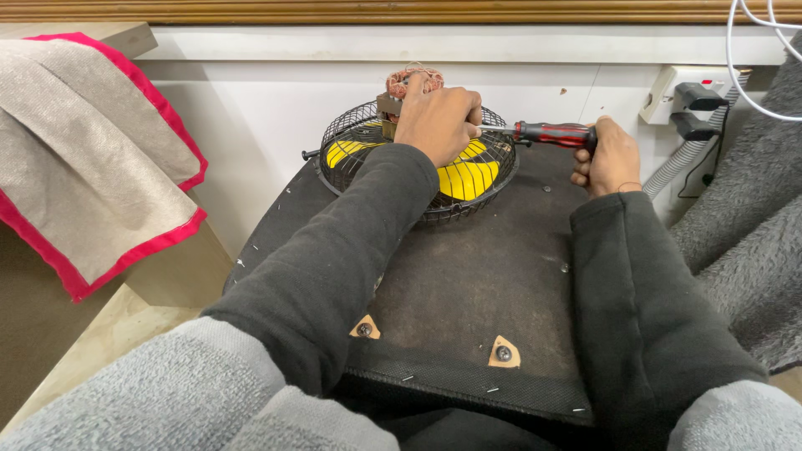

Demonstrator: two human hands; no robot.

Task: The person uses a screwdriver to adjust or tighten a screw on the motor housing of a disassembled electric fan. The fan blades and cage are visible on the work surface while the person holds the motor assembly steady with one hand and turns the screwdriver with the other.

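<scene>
A small fan (418,163) with yellow blades in a black wire cage lies face-down on a dark padded board (468,284). The left hand (436,121) closes its grip on the exposed copper-wound motor (411,82) atop the fan; beside it, the right hand (608,157) grips a red-and-black screwdriver (543,132), tip toward the motor.

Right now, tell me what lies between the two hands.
In the head view, the screwdriver's metal shaft bridges the left hand and right hand, crossing the fan's wire cage.
</scene>
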